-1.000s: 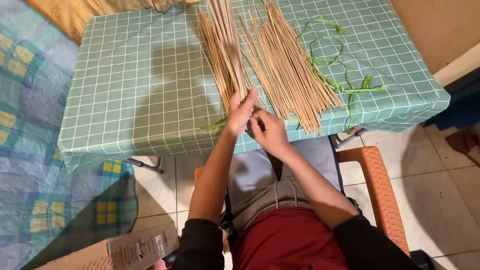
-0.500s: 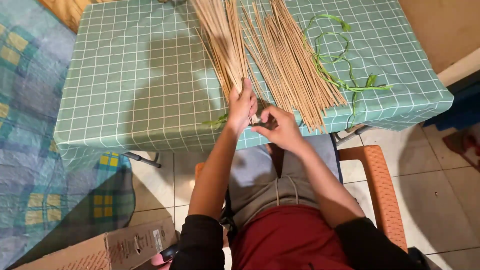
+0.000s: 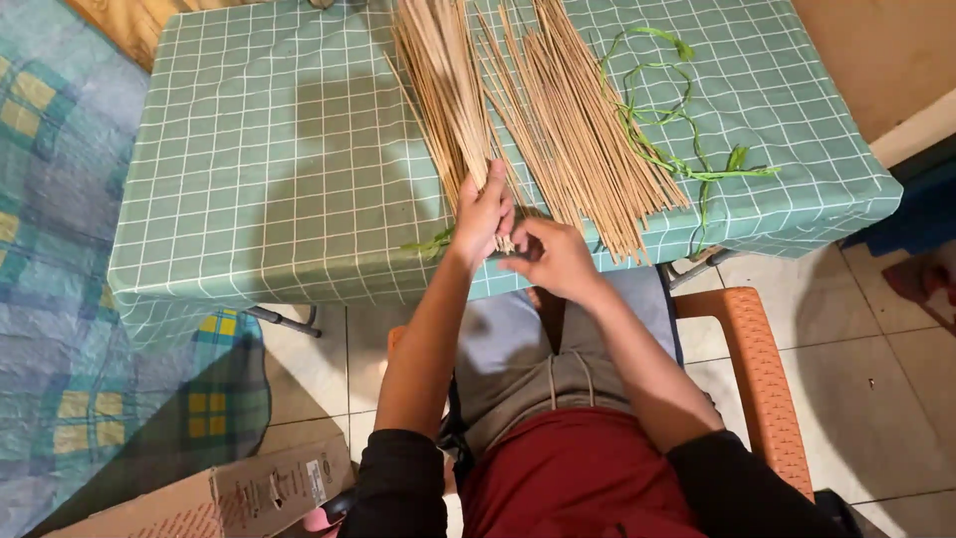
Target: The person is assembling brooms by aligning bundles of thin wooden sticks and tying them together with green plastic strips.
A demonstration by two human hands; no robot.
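- The left hand (image 3: 483,214) is closed around the near end of a bundle of thin pale wooden sticks (image 3: 443,90); the fingers wrap the bundle from its 3 o'clock side.
- The bundle lies on the green checked tablecloth (image 3: 279,169) and runs from the hand toward 12 o'clock, where the picture edge cuts it off.
- The right hand (image 3: 558,259) sits just beside the left at its 4 o'clock, fingers curled, fingertips meeting the stick ends. Whether it pinches anything cannot be told; the contact point is in shadow.
- A second, looser spread of pale sticks (image 3: 583,139) lies at 2 o'clock from the hands, apart from the gripped bundle.
- Thin green leaf strips (image 3: 677,159) curl at the 3 o'clock side of that spread; one green strip (image 3: 428,242) shows at 9 o'clock of the left hand.
- An orange plastic chair (image 3: 752,369) is partly hidden by the person's body.
- A brown cardboard box (image 3: 229,493) at 7 o'clock is cut off by the frame.
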